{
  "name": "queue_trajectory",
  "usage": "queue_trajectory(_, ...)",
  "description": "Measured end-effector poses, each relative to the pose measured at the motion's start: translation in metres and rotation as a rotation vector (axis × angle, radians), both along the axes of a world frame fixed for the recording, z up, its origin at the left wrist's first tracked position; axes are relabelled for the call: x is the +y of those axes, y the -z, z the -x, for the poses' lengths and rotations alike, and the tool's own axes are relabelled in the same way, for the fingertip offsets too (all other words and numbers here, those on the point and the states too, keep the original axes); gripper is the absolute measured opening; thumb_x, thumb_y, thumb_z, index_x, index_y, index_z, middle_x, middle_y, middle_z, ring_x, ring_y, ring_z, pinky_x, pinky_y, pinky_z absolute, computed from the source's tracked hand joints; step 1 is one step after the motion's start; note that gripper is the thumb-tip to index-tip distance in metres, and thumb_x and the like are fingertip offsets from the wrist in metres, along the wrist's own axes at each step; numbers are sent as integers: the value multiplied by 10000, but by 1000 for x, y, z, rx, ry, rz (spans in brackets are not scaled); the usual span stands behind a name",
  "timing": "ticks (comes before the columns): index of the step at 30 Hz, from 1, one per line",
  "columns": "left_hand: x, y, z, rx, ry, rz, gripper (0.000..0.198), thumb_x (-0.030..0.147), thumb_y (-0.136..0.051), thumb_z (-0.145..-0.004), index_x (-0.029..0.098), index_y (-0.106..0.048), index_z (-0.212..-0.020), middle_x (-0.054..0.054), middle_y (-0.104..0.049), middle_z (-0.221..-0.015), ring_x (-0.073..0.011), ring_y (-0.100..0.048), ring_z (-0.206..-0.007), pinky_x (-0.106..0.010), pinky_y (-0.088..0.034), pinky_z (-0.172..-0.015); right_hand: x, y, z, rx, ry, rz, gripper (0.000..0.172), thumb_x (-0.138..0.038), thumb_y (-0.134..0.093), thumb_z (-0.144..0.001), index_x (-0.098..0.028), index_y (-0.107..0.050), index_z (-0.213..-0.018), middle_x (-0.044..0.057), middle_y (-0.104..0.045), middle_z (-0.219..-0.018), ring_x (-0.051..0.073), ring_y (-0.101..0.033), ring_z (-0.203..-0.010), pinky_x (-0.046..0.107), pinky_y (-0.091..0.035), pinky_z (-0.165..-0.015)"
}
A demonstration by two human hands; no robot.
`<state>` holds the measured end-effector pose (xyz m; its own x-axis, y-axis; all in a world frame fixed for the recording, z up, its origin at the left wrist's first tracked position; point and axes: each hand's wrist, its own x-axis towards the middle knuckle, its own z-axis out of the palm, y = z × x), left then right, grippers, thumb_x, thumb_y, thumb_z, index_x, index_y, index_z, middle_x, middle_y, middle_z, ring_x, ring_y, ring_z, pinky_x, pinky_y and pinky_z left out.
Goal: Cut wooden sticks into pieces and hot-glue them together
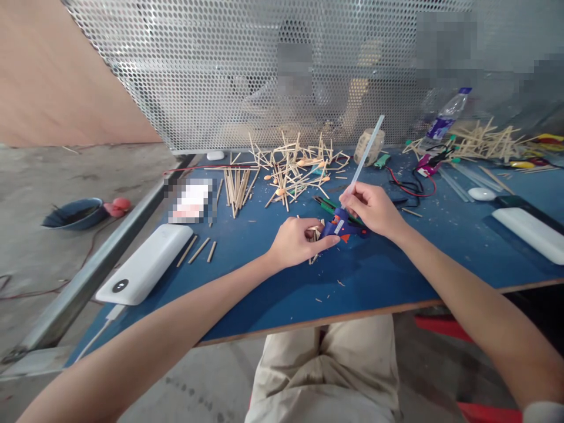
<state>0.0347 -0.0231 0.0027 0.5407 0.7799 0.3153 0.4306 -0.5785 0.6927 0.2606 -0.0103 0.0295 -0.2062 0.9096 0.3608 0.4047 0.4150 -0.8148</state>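
Starting far left of the glue gun (341, 226), a dark bowl (74, 212) sits on the floor, off the worktop (396, 270). Left of the gun on the worktop lie a white power bank (145, 263) and three loose sticks (199, 249). Behind and left of the gun is a bundle of sticks (237, 185), none of them joined.

Just left of the gun, the left hand (296, 241) has its fingers closed in a pinch on a small stick piece (314, 230), held up against the gun's nozzle. The gun lies low over the worktop near its front middle. A clear glue stick (365, 151) rises from the gun's rear, tilted away. The right hand (373, 208), just right of the gun, has its fingers closed around the gun's rear, where the glue stick enters.

Assessment: gluing is under way. Directly behind the gun, a stick structure (293, 164) appears already joined. The bundle and the loose sticks appear unused, so a good deal seems left. Whether glue is on the held piece cannot be told.

Green-handled cutters (328, 204) lie close behind the gun, partly hidden by the right hand. Stick offcuts are scattered around the gun. A pale round container (362, 148) stands behind the gun, and a red cable (414, 188) loops to its right. Further right of the gun are a water bottle (445, 120), a second stick pile (482, 143) and a white case (531, 234). A mesh screen (220, 70) closes off the far side beyond the gun. Nothing blocks either hand. The cutters and the offcuts crowd the spot most.
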Motion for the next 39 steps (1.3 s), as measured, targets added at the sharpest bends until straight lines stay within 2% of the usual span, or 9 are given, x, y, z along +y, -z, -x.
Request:
queue_trajectory(7, -2, -2, -1, -7, 35, 15, 523, 609, -632, -856, 187, -438, -614, 85, -290, -505, -94, -217, -521, -253, -216, -516, -1, 0, -2, -21, -91, -23, 346, -559, -562, -938, -223, -585, -855, -8, -566, -665, 136, -518, -566, 287, -432, -559)
queue_trajectory(16, -1, 0, -1, -44, 94, 65, 500, 575, -656, -853, 186, -443, -623, 93, -251, -515, -92, -199, -526, -253, -206, -510, -1, -9, -15, -175, -231, -59, 349, -538, -486, -982, -230, -548, -832, -13, -548, -676, 137, -499, -600, 287, -421, -614)
queue_trajectory(25, -1, -1, 1, -42, 141, 119, 476, 579, -648, -850, 183, -488, -640, 89, -240, -523, -96, -195, -535, -251, -196, -510, 0, -4, -16, -148, -285, -73, 314, -515, -496, -986, -234, -535, -852, -15, -544, -732, 138, -508, -651, 280, -421, -653)
queue_trajectory(31, 0, 0, 1, -74, 139, 129, 441, 560, -677, -844, 174, -547, -676, 95, -240, -525, -92, -191, -539, -247, -192, -512, -5, -3, -10, -97, -218, -100, 321, -538, -509, -972, -238, -549, -865, -6, -550, -756, 145, -510, -649, 294, -421, -653)
queue_trajectory(34, 1, 1, 1, -90, 133, 153, 437, 560, -680, -845, 172, -552, -689, 93, -250, -537, -88, -203, -535, -247, -191, -511, -3, -2, -11, -104, -191, -83, 343, -571, -516, -956, -239, -567, -887, -7, -539, -730, 142, -471, -609, 288, -390, -599)
queue_trajectory(36, 2, 1, 1, -91, 127, 158, 434, 563, -675, -850, 171, -558, -702, 93, -252, -542, -86, -210, -530, -249, -192, -510, -1, -3, -15, -142, -241, -42, 354, -587, -544, -935, -237, -593, -929, -1, -563, -760, 138, -468, -612, 278, -377, -582)
queue_trajectory(39, 1, -2, 2, -65, 118, 113, 409, 558, -667, -859, 171, -601, -745, 92, -259, -537, -89, -212, -529, -252, -195, -509, 0, -6, -21, -245, -398, 28, 395, -593, -629, -879, -233, -639, -1042, 17, -645, -887, 152, -547, -707, 270, -418, -635)
